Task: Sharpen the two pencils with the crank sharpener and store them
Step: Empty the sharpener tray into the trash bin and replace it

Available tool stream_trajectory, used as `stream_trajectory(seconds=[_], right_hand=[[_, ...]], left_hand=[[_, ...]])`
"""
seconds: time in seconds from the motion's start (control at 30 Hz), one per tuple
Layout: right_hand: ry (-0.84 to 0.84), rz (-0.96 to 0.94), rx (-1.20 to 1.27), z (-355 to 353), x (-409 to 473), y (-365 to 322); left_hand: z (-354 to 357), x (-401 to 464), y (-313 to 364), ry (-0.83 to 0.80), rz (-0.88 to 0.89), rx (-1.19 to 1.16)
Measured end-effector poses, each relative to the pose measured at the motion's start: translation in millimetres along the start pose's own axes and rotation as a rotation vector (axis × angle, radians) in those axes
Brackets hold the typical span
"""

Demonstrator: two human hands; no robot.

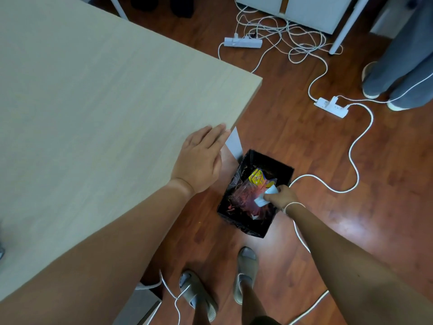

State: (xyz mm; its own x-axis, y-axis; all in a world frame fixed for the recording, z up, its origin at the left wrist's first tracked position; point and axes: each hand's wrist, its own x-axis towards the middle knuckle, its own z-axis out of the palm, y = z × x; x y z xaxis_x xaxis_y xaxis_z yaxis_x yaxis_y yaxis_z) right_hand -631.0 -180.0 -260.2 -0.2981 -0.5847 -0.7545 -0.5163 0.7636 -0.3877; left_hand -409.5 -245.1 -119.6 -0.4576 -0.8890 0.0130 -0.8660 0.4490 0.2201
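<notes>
My right hand (282,197) reaches down over a black-lined waste bin (280,166) on the floor and grips a small white object (266,197), tilted above the rubbish inside; I cannot tell what the object is. My left hand (201,158) rests flat with fingers together on the right edge of the light wooden table (93,102). No pencil and no crank sharpener show in this view.
The bin holds clear plastic and a yellow wrapper (257,178). White cables and two power strips (331,106) lie across the wooden floor. Another person's legs (403,73) stand at the far right. My own feet in sandals (246,275) are below the bin.
</notes>
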Motion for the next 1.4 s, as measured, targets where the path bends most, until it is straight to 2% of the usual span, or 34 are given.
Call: stream_trajectory(seconds=[0.13,0.27,0.43,0.7,0.83,1.03,1.23,1.4], right_hand=[[0.044,-0.151,0.279,-20.6,-24.7,6.9],[0.033,-0.29,0.375,-47.0,-47.8,4.8],[0.005,-0.451,0.527,-85.3,-88.8,-33.6],[-0.034,-0.764,0.484,-111.9,-144.1,-134.9],[-0.12,-0.858,0.405,-88.2,-169.7,-182.6],[-0.301,-0.956,0.253,-12.5,-211.4,-239.8],[-0.471,-0.983,0.127,72.7,-249.9,-268.6],[-0.536,-0.978,0.031,134.2,-272.1,-279.3]], left_hand=[[-8.8,0.8,6.1,-0.05,-0.003,0.008],[-23.2,0.6,17.1,-0.102,-0.017,-0.011],[-55.5,-14.8,21.8,-0.108,-0.094,-0.072],[-124.5,-60.0,-15.0,0.026,-0.353,-0.101],[-154.3,-97.6,-45.3,0.146,-0.481,-0.116],[-186.7,-186.8,-89.5,0.252,-0.697,-0.118],[-204.2,-284.2,-127.9,0.245,-0.892,-0.113],[-203.4,-338.7,-157.3,0.178,-0.981,-0.147]])
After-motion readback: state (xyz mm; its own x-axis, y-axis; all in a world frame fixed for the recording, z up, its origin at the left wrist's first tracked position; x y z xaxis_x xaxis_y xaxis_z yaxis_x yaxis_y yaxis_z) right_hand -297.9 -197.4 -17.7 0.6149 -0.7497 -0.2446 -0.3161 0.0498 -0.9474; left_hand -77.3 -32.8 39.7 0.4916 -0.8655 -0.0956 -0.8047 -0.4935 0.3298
